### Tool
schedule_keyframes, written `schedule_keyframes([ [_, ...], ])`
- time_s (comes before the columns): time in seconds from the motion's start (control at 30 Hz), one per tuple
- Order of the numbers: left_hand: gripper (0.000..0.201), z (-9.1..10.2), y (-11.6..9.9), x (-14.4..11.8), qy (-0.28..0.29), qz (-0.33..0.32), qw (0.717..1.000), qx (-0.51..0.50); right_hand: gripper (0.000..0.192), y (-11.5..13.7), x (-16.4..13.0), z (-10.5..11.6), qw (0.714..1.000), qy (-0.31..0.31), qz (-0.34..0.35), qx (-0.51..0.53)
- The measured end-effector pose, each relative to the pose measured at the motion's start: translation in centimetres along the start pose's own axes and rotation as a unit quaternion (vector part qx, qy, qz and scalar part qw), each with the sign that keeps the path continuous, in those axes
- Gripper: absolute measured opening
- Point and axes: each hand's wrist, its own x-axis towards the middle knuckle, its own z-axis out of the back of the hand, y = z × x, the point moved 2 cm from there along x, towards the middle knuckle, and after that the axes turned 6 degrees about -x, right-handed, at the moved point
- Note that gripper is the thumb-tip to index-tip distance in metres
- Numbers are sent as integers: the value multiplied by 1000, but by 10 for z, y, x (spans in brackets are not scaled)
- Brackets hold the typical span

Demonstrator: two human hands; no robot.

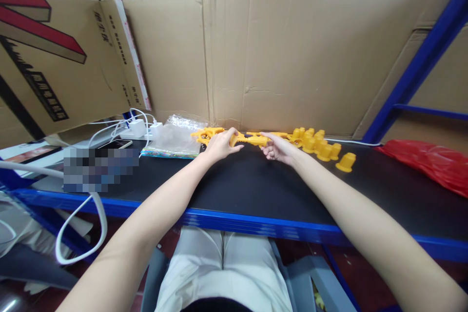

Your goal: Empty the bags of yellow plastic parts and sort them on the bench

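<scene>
Both of my arms reach across a black table top [256,185] toward the cardboard wall at its back. My left hand [219,144] and my right hand [278,147] grip the two ends of one long yellow plastic piece [252,140], held just above the table. More yellow frame pieces [205,133] lie behind my left hand. A heap of small yellow cup-shaped parts [317,143] sits right of my right hand, with one cup [346,162] standing apart.
A clear plastic bag [175,137] lies left of my hands. White chargers [141,128] with cables and a phone [117,145] sit at the far left. A red plastic bag [431,162] lies at the right. Cardboard sheets [292,53] wall the back, between blue shelf posts [420,63].
</scene>
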Motion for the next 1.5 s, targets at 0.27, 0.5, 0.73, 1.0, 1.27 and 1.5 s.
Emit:
schedule_keyframes([
  [0.27, 84, -9, 5, -2, 43, -48, 996, -65, 21, 10, -2, 21, 982, -100, 89, 137],
  [0.5, 69, -13, 11, -3, 70, -31, 997, -33, 38, -4, 18, 49, 916, -309, 254, 18],
  [0.73, 61, -17, 10, -2, 84, -33, 996, -17, 42, -11, 19, 36, 781, -393, 299, -381],
  [1.0, 57, -19, 14, -1, 93, -28, 995, 10, 41, 4, 19, 6, 588, -355, 304, -660],
  [1.27, 52, -17, 15, 0, 98, 8, 994, 37, 39, 7, 39, -11, 530, -323, 255, -741],
  [1.5, 50, -16, 15, 0, 101, 5, 994, 37, 38, 18, 46, -21, 519, -317, 288, -740],
])
